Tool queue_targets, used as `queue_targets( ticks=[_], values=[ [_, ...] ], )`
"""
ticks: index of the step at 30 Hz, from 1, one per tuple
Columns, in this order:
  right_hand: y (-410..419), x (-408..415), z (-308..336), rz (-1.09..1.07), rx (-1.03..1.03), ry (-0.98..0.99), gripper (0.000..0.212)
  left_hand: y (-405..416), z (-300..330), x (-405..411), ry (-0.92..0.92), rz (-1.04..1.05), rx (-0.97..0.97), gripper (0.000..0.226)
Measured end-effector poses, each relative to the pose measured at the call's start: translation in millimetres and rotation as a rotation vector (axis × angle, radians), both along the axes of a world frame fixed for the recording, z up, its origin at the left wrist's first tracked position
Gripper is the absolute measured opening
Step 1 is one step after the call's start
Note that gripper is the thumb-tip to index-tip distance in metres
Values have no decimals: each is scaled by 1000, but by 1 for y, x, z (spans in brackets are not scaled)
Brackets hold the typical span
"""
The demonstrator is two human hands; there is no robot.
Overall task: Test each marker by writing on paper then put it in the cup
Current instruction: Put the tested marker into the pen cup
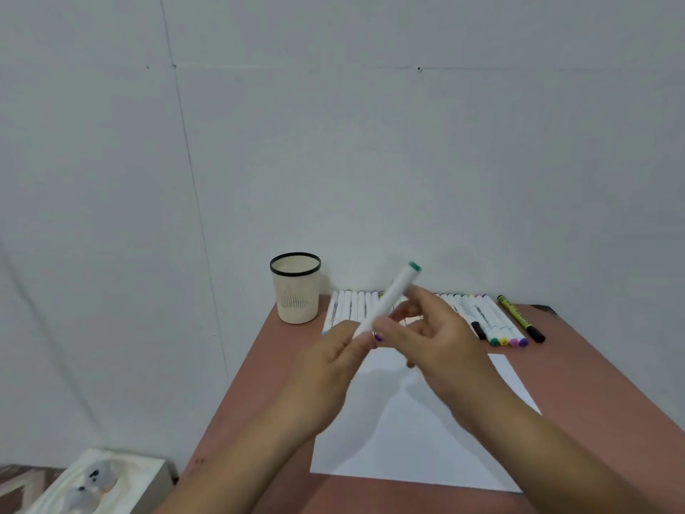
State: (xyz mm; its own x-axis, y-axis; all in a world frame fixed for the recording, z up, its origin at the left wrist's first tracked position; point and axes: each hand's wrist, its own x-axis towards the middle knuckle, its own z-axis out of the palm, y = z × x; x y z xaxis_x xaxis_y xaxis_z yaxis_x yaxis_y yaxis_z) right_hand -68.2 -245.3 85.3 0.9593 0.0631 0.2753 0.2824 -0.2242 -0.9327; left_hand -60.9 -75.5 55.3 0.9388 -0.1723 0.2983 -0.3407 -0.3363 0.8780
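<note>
A white marker with a green end is held tilted above the table. My left hand pinches its lower end. My right hand sits beside the barrel with fingers curled near it; whether it grips the marker is unclear through blur. A sheet of white paper lies on the table under both hands. The cream cup with a black rim stands upright at the table's back left, nothing showing above its rim. A row of white markers lies along the back edge, partly hidden by my hands.
A yellow-and-black pen lies at the right end of the row. The reddish-brown table stands against a white wall. A white object with a grey pattern sits low on the left, beyond the table's edge.
</note>
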Motion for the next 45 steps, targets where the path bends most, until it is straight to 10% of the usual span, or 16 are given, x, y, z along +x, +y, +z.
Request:
queue_targets(
  ticks=[7, 14, 24, 45],
  values=[
    [12, 0, 12, 10, 322, 84, 13, 9, 2, 10, -161, -66, 158, 37],
    [3, 49, -2, -91, 639, 186, 22, 55, -32, 36, -91, 30, 955, 60],
    [27, 98, -45, -91, 54, 206, 21, 56, -32, 44, -150, 41, 686, 17],
    [35, 114, -81, -84, -144, 163, 22, 66, -64, 71, -153, 84, 777, 44]
  ],
)
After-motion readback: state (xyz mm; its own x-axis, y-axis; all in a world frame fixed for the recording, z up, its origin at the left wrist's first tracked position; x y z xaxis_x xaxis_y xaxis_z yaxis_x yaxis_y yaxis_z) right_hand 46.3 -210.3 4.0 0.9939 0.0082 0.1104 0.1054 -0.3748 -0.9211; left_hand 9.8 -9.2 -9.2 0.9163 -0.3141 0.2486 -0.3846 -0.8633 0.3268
